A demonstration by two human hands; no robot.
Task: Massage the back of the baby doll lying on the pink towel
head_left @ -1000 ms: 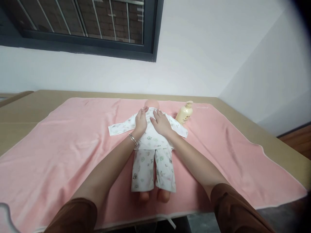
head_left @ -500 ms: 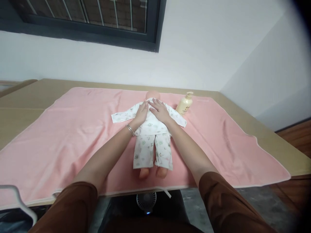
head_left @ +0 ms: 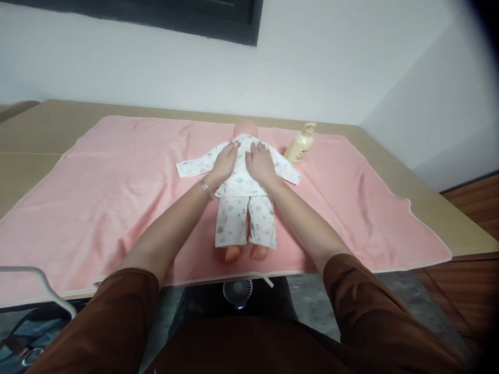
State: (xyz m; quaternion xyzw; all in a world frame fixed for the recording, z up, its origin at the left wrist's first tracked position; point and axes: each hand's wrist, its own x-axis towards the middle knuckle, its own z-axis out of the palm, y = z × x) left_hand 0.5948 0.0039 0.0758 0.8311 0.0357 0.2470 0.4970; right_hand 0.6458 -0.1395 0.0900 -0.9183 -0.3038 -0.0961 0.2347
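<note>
A baby doll point(head_left: 241, 179) in a white patterned top and trousers lies on a pink cloth point(head_left: 128, 192), feet toward me and arms spread sideways. The back of its bald head points away; it seems to lie face down. My left hand point(head_left: 226, 162) rests flat on the left of its upper back, fingers extended toward the neck. Flat on the right side of the upper back is my right hand point(head_left: 260, 163), with a narrow strip of the top showing between the two hands. Neither hand grips anything.
A cream pump bottle point(head_left: 300, 145) stands on the cloth beside the doll's right-side sleeve. The wooden table point(head_left: 397, 171) meets a white wall at the back. A small fan point(head_left: 237, 292) is below the front edge, and a white curved tube point(head_left: 50, 291) at the left.
Both hands have moved apart at the fingertips, the right one sliding outward over the doll's upper back. The view has tilted downward, showing less of the window.
</note>
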